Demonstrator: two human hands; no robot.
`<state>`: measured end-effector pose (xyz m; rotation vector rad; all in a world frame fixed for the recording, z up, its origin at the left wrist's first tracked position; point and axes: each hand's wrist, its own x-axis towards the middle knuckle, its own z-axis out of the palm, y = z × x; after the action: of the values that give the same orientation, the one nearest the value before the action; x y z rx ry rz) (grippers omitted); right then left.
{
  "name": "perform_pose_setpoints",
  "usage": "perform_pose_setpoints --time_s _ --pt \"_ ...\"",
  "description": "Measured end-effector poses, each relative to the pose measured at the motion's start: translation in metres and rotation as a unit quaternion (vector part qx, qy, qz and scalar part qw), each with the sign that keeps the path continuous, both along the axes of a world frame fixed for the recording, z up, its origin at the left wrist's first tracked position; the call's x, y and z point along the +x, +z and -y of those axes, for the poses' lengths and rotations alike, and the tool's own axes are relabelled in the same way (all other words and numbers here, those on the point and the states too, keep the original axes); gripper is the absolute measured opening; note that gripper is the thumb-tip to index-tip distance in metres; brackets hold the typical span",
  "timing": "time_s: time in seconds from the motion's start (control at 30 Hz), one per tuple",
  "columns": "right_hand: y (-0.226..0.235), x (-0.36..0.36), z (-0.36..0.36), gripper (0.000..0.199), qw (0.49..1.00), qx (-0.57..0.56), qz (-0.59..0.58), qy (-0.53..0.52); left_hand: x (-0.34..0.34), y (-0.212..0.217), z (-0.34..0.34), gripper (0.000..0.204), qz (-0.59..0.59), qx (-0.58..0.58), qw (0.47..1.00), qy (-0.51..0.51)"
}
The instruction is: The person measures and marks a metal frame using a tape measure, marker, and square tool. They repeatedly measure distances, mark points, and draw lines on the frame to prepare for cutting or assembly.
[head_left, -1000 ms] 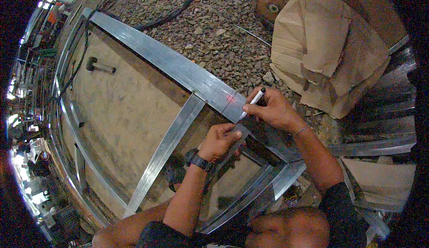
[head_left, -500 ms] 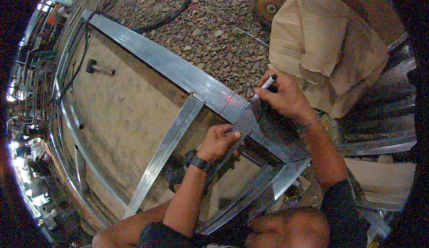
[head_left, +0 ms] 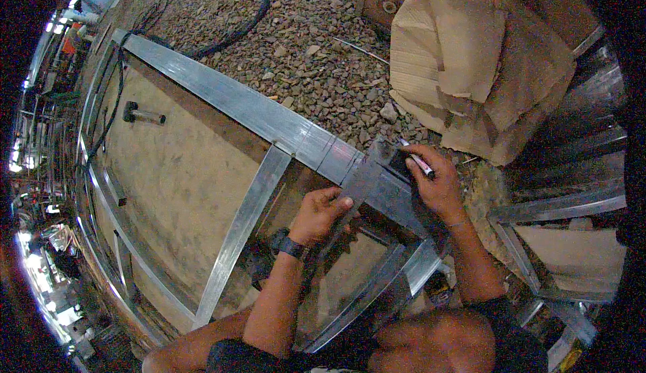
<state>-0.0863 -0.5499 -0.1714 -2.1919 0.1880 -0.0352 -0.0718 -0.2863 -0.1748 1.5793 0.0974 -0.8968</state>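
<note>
A long silver metal tube (head_left: 229, 92) runs slantwise from the far left to the near right, part of a welded frame. Across it, at its nearer part, lies a flat grey metal piece (head_left: 361, 179). My left hand (head_left: 319, 215) is closed on the near end of this piece, thumb on top. Dark lines cross the tube just left of it. On the other side, my right hand (head_left: 434, 174) pinches a white marker pen (head_left: 418, 160) with a dark end, close to the far end of the metal piece. Whether the pen touches metal cannot be made out.
A hammer (head_left: 143, 114) lies on the brown sheet inside the frame. A crossbar (head_left: 245, 232) joins the tube left of my left hand. Gravel (head_left: 316, 70), a black cable (head_left: 259, 10) and crumpled cardboard (head_left: 464, 43) lie beyond. Another metal frame (head_left: 565, 205) stands at the right.
My right hand has moved down and nearer, and the marker pen has turned so its dark end points toward me. My left hand stays on the metal piece. The view has shifted slightly.
</note>
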Motion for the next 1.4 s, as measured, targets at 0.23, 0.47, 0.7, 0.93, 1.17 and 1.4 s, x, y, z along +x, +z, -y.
perform_pose_setpoints --time_s 0.23,0.47,0.7,0.93,1.17,1.4 --pt "-0.008 -0.027 0.022 0.022 0.997 0.036 -0.027 -0.062 -0.029 -0.001 0.025 0.022 0.023 0.009 1.000 -0.007" --pt "-0.004 -0.030 0.025 0.020 0.996 0.058 -0.020 -0.067 -0.041 -0.019 0.030 0.022 -0.019 -0.060 0.998 0.031" --pt "-0.002 -0.025 0.020 0.020 0.997 0.037 0.000 -0.062 -0.030 -0.010 0.025 0.021 -0.011 -0.050 0.999 0.000" --pt "-0.005 -0.026 0.019 0.021 0.998 0.040 -0.002 -0.058 -0.031 -0.012 0.024 0.020 0.009 -0.048 0.999 0.007" --pt "-0.009 -0.028 0.022 0.019 0.997 0.031 0.009 -0.073 -0.031 -0.008 0.027 0.022 -0.058 -0.059 0.996 0.036" --pt "0.003 -0.019 0.019 0.026 0.989 0.089 -0.022 -0.116 -0.034 -0.013 0.027 0.037 -0.022 0.002 1.000 0.010"
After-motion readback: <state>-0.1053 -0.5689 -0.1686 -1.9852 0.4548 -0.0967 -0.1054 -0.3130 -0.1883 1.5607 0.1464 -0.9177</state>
